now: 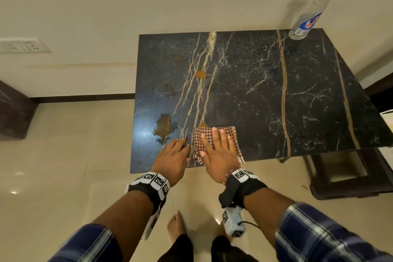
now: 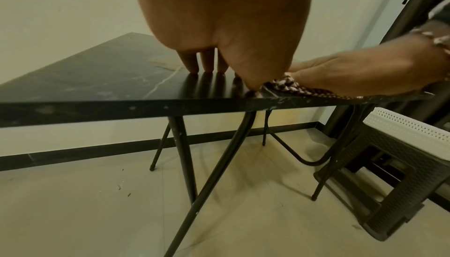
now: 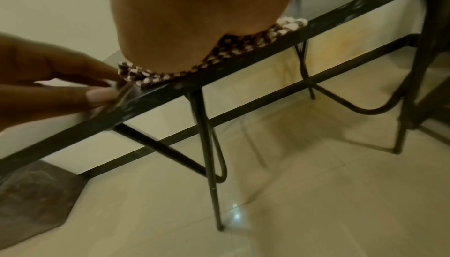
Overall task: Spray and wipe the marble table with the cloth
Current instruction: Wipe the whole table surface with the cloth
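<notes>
— From the head view, what's going on?

— The right hand (image 1: 217,151) lies flat, fingers straight and spread, on a folded red-and-white checked cloth (image 1: 229,137) at lower centre of the frame, near the front edge of the black marble table with gold veins (image 1: 276,91). The left hand (image 1: 173,155) rests just beside it, fingers extended onto the stone, gripping nothing. Brown puddles (image 1: 163,126) sit left of the cloth. A clear spray bottle with a blue trigger (image 1: 308,17) stands at the upper right corner.

— And the left wrist view?

— Straight fingertips (image 2: 191,66) press on the glossy top at centre; the cloth (image 2: 287,86) is at centre right under the other hand.

— The right wrist view?

— The palm covers the cloth (image 3: 231,53), whose edge peeks out along the table rim, upper centre.

— How will that cloth behave?

— Soft and light, I'd say; it'll bunch on wet, slick stone. Best held with a flat palm over its middle, fingers pinning the leading edge.
</notes>
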